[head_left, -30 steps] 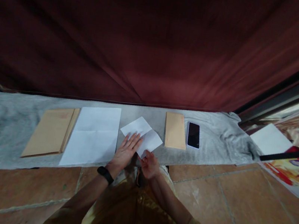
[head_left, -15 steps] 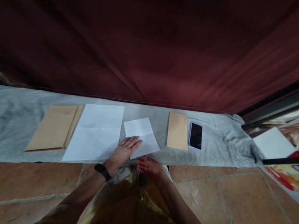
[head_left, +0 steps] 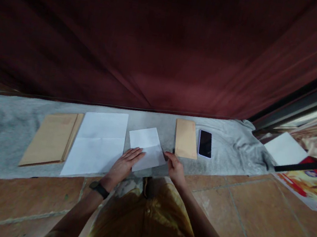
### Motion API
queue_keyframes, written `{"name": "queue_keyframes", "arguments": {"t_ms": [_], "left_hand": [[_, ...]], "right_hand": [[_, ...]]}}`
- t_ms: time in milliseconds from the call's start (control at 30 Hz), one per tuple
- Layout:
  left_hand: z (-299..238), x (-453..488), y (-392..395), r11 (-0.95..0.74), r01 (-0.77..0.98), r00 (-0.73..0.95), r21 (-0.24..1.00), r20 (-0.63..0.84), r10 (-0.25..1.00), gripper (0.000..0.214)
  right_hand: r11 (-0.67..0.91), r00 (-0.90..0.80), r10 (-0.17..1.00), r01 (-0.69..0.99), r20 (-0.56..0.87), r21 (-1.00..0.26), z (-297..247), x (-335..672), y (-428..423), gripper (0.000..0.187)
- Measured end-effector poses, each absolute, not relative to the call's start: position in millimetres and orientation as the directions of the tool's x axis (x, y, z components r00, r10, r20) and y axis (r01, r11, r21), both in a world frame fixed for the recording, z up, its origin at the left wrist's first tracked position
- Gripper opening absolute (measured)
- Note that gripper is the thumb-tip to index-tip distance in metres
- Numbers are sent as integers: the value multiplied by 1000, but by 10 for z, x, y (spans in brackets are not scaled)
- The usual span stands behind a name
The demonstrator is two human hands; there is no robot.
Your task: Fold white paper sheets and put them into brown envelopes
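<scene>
A folded white sheet of paper point(head_left: 150, 143) lies slightly turned on the grey cloth in front of me, with a crease across it. My left hand point(head_left: 125, 164) rests flat on its lower left edge, fingers stretched out. At its right corner is my right hand point(head_left: 176, 168), the index finger reaching to the paper's edge and the other fingers partly bent. Whether that fingertip presses on the paper I cannot tell. Left of my left hand lies a larger white sheet point(head_left: 98, 143) with a crease. A brown envelope point(head_left: 187, 139) lies beyond my right hand.
Several brown envelopes point(head_left: 50, 135) lie stacked at the left. A phone point(head_left: 205, 144) is right of the single envelope. The grey cloth point(head_left: 232, 146) covers a narrow surface against a dark red fabric point(head_left: 162, 55). A white sheet and a colourful printed package point(head_left: 313, 185) are at the far right.
My right hand has moved from the folded sheet's near edge up and right to its right corner. The left hand stays on the sheet. The view has shifted slightly.
</scene>
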State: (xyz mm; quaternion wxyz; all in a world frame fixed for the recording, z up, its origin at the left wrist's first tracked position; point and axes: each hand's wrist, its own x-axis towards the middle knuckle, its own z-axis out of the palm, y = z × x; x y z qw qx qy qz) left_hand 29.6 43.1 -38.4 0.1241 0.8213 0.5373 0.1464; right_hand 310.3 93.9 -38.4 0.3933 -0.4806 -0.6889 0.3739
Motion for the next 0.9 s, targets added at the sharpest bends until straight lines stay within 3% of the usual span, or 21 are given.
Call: {"name": "queue_keyframes", "arguments": {"t_ms": [267,433,733,900], "left_hand": [[-373,211,484,-437,813,445,386,71,892,88],[-390,188,525,-466,805,481,368,56,875,89],[-301,253,318,-442,827,434,347,106,895,73],[-352,271,149,-416,849,405,326,104,908,63]], "right_hand": [[302,-253,944,417,210,-857,-520,2961,1105,37],[407,-381,894,475,234,-780,-448,2726,1282,44],[669,-719,654,406,234,-622,-385,2188,1449,43],[772,-819,517,320,250,-549,-356,2025,1443,40]]}}
